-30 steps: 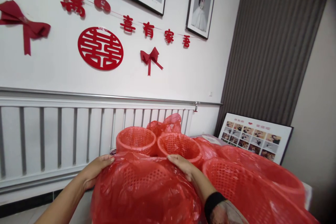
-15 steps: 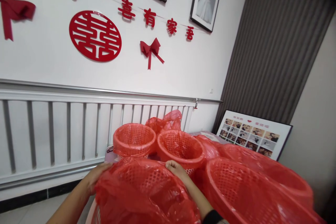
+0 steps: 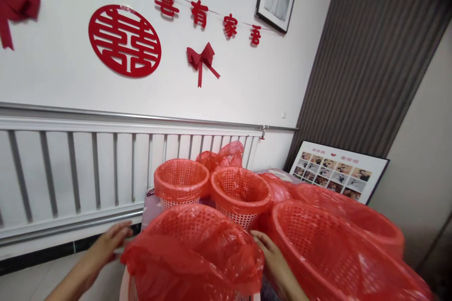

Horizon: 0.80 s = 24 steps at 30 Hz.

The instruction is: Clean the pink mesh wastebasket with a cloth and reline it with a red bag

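In front of me stands a perforated plastic basket [image 3: 124,287], lined with a thin red plastic bag [image 3: 169,268] folded out over its rim and hanging loosely down the near side. My left hand [image 3: 112,241] is just off the basket's left side, fingers spread, with nothing in it. At the right rim is my right hand [image 3: 271,256], its fingers stretched out along the bag's edge, touching or nearly touching it. The thumb of that hand is hidden.
Behind are two smaller lined baskets [image 3: 181,179] [image 3: 242,190] and a crumpled red bag [image 3: 228,155]. Larger red-lined baskets [image 3: 318,244] crowd the right side. A radiator [image 3: 106,169] runs along the wall; a photo board [image 3: 335,169] leans at the right.
Both hands have come off the far part of the rim. The left moved left, away from the bag; the right slid right and nearer. The bag now covers the far rim more smoothly.
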{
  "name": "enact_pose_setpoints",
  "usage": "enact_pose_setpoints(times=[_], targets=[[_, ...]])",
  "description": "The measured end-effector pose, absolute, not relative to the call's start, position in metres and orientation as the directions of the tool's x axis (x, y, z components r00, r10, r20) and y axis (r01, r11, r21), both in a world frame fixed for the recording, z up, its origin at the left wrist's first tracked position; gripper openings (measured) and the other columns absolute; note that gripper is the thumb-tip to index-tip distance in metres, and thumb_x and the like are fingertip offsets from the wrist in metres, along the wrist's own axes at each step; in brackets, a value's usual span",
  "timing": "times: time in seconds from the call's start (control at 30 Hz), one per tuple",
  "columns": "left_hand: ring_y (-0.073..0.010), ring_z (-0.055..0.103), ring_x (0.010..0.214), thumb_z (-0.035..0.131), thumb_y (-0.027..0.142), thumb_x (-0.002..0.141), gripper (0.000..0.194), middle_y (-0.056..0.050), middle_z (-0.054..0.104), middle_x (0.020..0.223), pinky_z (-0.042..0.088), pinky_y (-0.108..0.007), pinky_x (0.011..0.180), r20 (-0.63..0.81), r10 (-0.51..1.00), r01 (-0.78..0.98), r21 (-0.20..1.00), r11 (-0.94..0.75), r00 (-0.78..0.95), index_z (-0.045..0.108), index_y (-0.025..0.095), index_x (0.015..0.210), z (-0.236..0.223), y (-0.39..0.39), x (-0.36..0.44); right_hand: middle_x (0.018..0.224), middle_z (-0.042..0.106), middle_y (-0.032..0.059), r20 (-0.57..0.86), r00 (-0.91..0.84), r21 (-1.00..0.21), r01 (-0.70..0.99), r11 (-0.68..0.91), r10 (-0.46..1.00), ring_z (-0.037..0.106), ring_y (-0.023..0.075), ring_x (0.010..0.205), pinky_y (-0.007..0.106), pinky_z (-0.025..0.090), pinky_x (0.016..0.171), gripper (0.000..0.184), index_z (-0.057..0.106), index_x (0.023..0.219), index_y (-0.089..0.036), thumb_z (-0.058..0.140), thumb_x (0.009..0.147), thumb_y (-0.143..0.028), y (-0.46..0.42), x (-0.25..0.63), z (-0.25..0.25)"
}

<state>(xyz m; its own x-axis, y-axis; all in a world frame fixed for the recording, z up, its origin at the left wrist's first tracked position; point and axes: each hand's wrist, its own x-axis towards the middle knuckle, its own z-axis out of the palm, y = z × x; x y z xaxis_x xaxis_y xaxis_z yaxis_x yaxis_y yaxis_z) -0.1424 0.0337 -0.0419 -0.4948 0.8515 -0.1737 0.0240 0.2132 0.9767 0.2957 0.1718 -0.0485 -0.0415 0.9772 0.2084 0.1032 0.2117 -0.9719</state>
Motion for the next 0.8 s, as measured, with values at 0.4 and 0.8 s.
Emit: enact_pose_setpoints(times=[0.4,0.8], targets=[[-0.0314,0.071,0.110,0.061,0.024,0.085,0.040,-0.006,0.078,0.115,0.034,-0.070,0.115,0.378,0.919,0.919,0.313,-0.239,0.110,0.069,0.035,0.122,0.008,0.004,-0.073,0.136,0.066,0.0103,0.699,-0.535,-0.190,0.500,0.845,0.474,0.056,0.0349,0.132,0.057,0.052,0.103,0.044,0.065,0.123,-0.028,0.069,0.081,-0.015,0.065,0.271,0.001],[-0.0175,0.068,0.106,0.058,0.010,0.086,0.039,-0.007,0.074,0.111,0.023,-0.038,0.125,0.807,0.554,0.967,-0.080,-0.242,0.205,0.063,0.025,0.122,-0.082,-0.084,-0.081,0.088,0.072,0.0021,0.698,-0.654,-0.049,0.364,0.930,0.293,0.066,0.0178,0.080,0.031,0.055,0.076,0.021,0.061,0.107,-0.023,0.049,0.095,-0.010,0.016,0.296,-0.013]])
